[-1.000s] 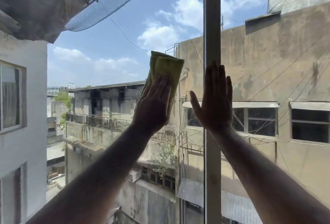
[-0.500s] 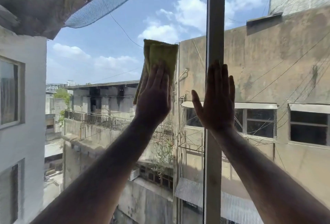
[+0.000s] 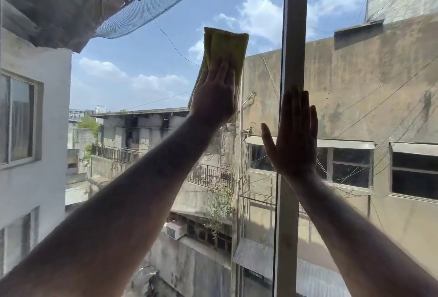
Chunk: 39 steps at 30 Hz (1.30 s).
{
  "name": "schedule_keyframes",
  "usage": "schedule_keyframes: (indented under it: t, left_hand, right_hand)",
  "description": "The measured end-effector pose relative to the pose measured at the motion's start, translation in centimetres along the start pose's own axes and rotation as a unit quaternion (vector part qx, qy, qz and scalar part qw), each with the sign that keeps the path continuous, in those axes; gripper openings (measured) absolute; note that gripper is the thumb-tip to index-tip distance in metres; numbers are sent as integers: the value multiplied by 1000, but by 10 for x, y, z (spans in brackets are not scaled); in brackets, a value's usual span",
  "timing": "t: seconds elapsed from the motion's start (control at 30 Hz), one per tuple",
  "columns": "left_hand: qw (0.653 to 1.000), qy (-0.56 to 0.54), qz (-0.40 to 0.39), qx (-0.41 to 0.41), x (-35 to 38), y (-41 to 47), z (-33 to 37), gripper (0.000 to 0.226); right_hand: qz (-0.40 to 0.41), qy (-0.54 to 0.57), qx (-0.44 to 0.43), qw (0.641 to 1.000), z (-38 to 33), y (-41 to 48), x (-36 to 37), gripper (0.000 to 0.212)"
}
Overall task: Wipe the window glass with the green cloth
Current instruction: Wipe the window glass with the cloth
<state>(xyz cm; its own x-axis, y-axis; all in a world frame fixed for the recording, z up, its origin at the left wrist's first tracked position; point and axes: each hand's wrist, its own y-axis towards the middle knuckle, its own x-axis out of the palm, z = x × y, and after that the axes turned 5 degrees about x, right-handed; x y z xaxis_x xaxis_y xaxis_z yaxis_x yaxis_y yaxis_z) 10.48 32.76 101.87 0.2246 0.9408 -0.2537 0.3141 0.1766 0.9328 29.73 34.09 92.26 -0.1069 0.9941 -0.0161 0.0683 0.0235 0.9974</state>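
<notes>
A folded green cloth (image 3: 225, 45) lies flat against the window glass (image 3: 147, 64), just left of the upright frame bar. My left hand (image 3: 214, 93) presses on the cloth's lower half with its fingers together and pointing up; the cloth's top sticks out above the fingertips. My right hand (image 3: 295, 135) rests flat and empty, palm forward, fingers up, over the frame bar (image 3: 295, 24) and the pane to its right. It sits lower than the left hand.
The vertical frame bar splits the window into a wide left pane and a right pane (image 3: 379, 83). Outside are concrete buildings, cables, a net canopy (image 3: 151, 5) at upper left, and sky.
My left hand has slid the cloth upward on the glass, from level with the right hand to well above it. The right hand has stayed on the frame bar.
</notes>
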Motion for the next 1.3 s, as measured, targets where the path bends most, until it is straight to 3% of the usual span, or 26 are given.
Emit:
schedule_keyframes:
  t: [0.2,0.4,0.6,0.73,0.97,1.13,1.3]
  left_hand:
    - [1000,-1,6,-22,1,15,0,57]
    - [1000,0,23,-1,25,-82,21,49]
    - [999,0,-12,34,40,-162,17,62]
    - [999,17,5,44,31,-111,9,55]
    - [998,15,54,-6,11,24,-9,59]
    - [997,-17,78,-15,17,-5,12,54]
    - [993,26,23,111,18,-51,1,54]
  right_hand:
    - [4,1,-5,1000,1,0,1,81]
    - [12,3,-6,1000,2,0,3,80]
    - [19,4,-7,1000,2,1,3,79]
    - [14,2,-3,1000,1,0,2,80]
    - [9,11,2,1000,0,1,0,80]
    - [10,7,2,1000,-1,1,-1,79]
    - [11,8,2,1000,-2,1,-3,79]
